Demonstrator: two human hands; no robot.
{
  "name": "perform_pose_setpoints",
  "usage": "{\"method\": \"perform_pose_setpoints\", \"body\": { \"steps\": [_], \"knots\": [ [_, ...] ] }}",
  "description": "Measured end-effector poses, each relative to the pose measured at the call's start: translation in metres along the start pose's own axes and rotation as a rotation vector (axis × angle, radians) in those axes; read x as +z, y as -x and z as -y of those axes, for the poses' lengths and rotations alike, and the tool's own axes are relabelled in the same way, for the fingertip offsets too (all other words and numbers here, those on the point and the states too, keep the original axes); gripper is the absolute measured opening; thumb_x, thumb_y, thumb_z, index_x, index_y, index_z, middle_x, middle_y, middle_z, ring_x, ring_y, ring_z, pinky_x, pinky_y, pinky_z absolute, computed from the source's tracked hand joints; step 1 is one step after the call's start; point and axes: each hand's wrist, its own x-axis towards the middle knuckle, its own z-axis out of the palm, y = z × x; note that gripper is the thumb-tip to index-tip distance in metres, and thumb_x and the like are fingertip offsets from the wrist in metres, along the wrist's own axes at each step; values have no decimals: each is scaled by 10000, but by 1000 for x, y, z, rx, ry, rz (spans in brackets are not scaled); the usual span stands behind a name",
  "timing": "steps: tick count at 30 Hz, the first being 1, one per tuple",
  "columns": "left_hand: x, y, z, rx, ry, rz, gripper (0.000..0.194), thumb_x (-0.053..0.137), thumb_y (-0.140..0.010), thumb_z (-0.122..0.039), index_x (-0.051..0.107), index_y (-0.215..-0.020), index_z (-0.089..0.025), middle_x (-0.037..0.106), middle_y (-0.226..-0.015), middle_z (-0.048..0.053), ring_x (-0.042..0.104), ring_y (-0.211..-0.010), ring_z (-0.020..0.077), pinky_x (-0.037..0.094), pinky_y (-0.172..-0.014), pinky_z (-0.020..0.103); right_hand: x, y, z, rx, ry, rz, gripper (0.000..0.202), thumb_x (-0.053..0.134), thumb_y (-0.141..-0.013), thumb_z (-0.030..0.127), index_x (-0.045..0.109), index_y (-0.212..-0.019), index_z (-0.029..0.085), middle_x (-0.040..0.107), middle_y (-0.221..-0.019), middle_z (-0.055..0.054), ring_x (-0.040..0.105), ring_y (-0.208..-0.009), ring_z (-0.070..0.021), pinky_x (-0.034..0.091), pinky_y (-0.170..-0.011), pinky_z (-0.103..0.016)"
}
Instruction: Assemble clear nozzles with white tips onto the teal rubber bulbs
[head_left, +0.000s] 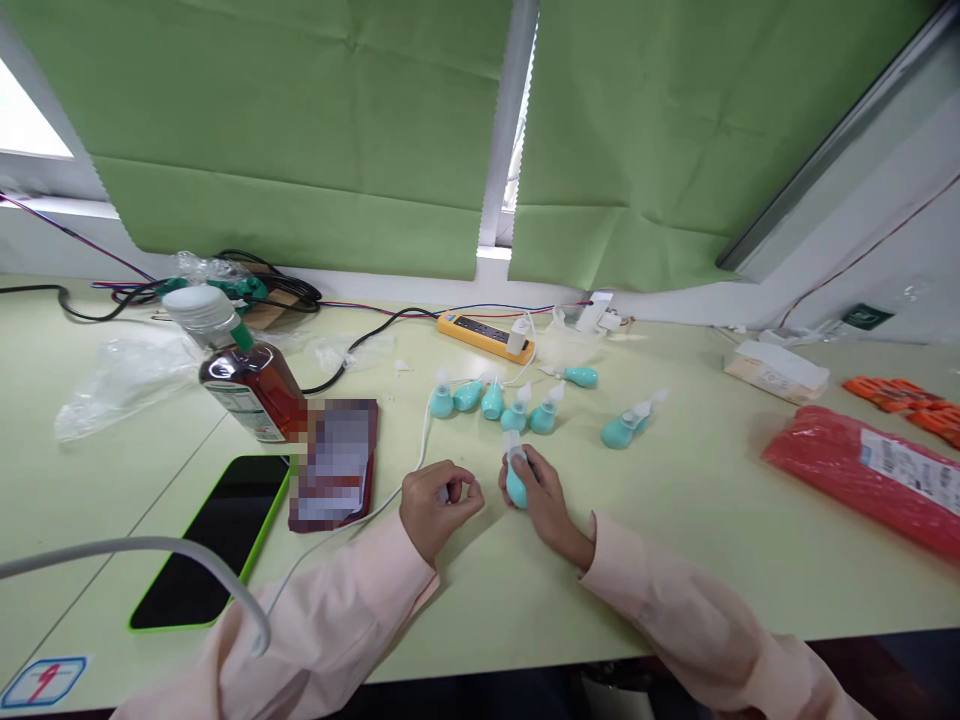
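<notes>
One turquoise bulb (516,486) with a clear nozzle is held upright in the right hand (546,500), pinched between thumb and fingers over the near part of a pale green table (675,560). The left hand (441,508) is held just beside it, apart from the bulb, with the fingers curled in and the thumb brought to the index finger; a small pale patch is seen inside the curl, but whether anything is gripped there cannot be told. Beyond the hands, five more bulbs (492,402) are set in an uneven row, some upright and some tilted. A single bulb (581,377) is laid on its side behind the row's right end, and what appear to be two bulbs (618,431), one partly hidden, are grouped farther right. Two phones are placed to the left: one with a green edge (214,540) and one with a dark red case (370,455), its screen blurred. Behind them one bottle (255,388) of reddish-brown liquid is stood, with one white lid (198,300) seen near it. One yellow power strip (472,335), fitted with one white plug (517,334), is placed behind the row. At the right, one red package (847,475) is laid near one tissue box (777,372).
</notes>
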Motion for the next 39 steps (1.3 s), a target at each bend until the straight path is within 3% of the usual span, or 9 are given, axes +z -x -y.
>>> {"method": "perform_pose_setpoints", "body": {
  "steps": [5,12,16,19,22,27,31,35,39],
  "knots": [
    [6,-4,21,12,-166,274,154,496,-629,-130,648,-652,-135,539,-462,-3,488,-441,102,403,-492,220,-7,-2,2,6,18,138,238,410,-791,390,432,-713,166,456,-566,27,376,-410,-61,293,-404,-203],
    [9,-7,30,61,-161,353,356,419,-587,-33,606,-878,-118,628,-792,75,574,-751,180,460,-691,290,-11,3,6,41,17,292,215,424,-774,365,461,-789,154,472,-601,13,397,-437,-66,304,-414,-202],
    [6,-7,32,127,-102,360,475,334,-563,22,564,-949,-133,608,-970,78,489,-1002,208,411,-838,356,-12,3,5,23,220,286,155,513,-703,304,487,-711,151,410,-554,36,375,-474,-72,311,-443,-198],
    [0,-7,29,165,-30,281,422,307,-655,-6,538,-982,-143,574,-1043,76,420,-1079,207,386,-866,383,-8,3,2,-78,414,203,172,538,-670,274,459,-580,150,346,-516,46,332,-496,-73,288,-463,-198],
    [-6,-6,19,253,6,136,286,337,-761,-140,535,-967,-141,565,-995,90,416,-1018,216,374,-843,393,-4,3,-1,-137,483,174,198,555,-648,274,439,-543,153,346,-504,48,319,-496,-73,289,-465,-197],
    [-6,-2,5,297,-167,184,222,452,-731,-338,545,-665,-147,541,-708,73,428,-754,210,360,-651,360,6,13,6,-186,463,272,153,519,-675,249,451,-575,155,409,-521,39,366,-498,-78,319,-462,-189],
    [-3,2,2,159,63,376,358,303,-805,-259,360,-466,-160,343,-458,-21,332,-470,94,280,-476,248,9,20,19,-266,474,381,38,481,-690,190,497,-699,157,519,-632,7,463,-567,-103,372,-532,-206],
    [-3,3,-1,-93,354,524,387,313,-787,-304,261,-429,-168,216,-421,-56,217,-407,59,190,-412,223,6,24,25,-328,530,452,41,478,-708,202,483,-721,163,518,-640,0,469,-568,-107,374,-532,-210],
    [-4,-4,0,-427,686,542,400,376,-733,-358,255,-397,-178,180,-358,-74,180,-359,45,156,-382,214,1,22,21,-475,629,515,60,467,-733,228,465,-706,174,504,-620,-1,459,-559,-110,356,-520,-216]
  ]
}}
